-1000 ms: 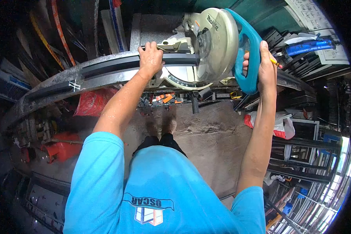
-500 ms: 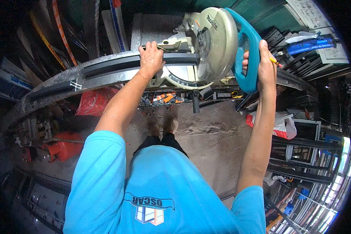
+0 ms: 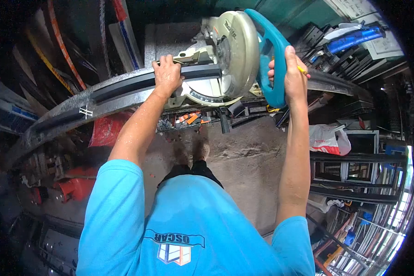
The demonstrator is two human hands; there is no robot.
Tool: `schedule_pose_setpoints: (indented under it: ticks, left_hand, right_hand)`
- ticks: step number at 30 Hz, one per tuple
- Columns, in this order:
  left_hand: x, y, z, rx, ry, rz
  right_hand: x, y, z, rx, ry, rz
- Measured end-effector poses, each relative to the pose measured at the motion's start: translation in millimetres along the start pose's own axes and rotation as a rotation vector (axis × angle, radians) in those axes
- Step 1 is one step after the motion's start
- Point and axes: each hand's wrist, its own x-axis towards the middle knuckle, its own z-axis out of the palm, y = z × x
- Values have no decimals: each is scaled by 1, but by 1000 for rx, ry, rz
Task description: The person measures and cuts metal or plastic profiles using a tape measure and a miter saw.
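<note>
Here, grips the teal handle [image 3: 275,95] of the miter saw [image 3: 241,55] with the right hand [image 3: 296,82], fingertips showing through the loop and thumb laid along the outer bar. Carries a yellow pencil [image 3: 301,70] in that same hand, poking out on the side away from the saw. Clasps the long dark profile [image 3: 124,86] with the left hand [image 3: 167,76], fingers bent over the far edge, just left of the saw. As for the profile, lies lengthwise along the counter [image 3: 122,100], passes beneath the left hand and reaches with one end to the rounded guard of the saw. Cannot tell, from this angle, whether touching the blade or only near. Farther left on the counter, shows a small white H-shaped form [image 3: 85,111], well apart from both hands. Wears a blue shirt [image 3: 188,202] and stands on the floor [image 3: 244,170], facing the saw. Just below the front edge of the counter, has orange pieces [image 3: 193,118] strewn among dark ones, with a red bag [image 3: 106,129] off to the left. To the right, beyond the forearm, has a white and red plastic bag [image 3: 327,139] beside stacked frames [image 3: 349,197].
</note>
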Motion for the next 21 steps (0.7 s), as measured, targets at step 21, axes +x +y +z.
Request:
schedule_pose_setpoints:
  ticks: [21]
  left_hand:
    - [0, 3, -1, 66, -3, 26]
  right_hand:
    - [-35, 56, 10, 108, 77, -82]
